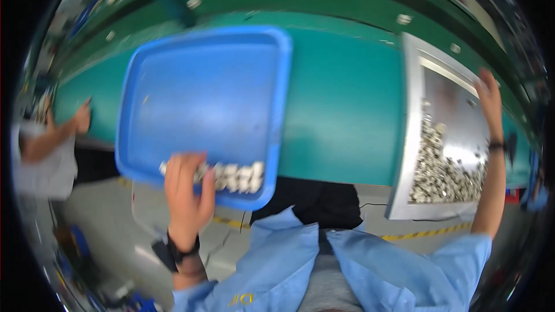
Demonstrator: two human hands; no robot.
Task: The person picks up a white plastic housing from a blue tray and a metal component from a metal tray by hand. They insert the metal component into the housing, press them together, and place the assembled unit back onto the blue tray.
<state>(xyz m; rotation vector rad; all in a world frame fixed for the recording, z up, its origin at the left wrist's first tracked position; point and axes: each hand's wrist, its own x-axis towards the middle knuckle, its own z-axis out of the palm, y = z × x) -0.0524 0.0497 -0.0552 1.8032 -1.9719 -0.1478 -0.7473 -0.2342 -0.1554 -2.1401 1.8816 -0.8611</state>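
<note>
Head view: left hand (pixel 188 192), half-curled, is over white pieces (pixel 240 178) in blue tray (pixel 202 92), hold unclear; right hand (pixel 491 101), open, seemingly empty, is by metal tray (pixel 411 121). Careless brushing could disorder the pieces.

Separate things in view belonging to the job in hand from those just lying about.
Seemingly in use:
- blue rectangular plastic tray
- small whitish blocky parts in it, at the left hand
- silver rectangular metal tray
- small shiny parts heaped in it, near the right hand

Apparently lying about:
- small white pieces on the green ledge
- thin black cable
</note>
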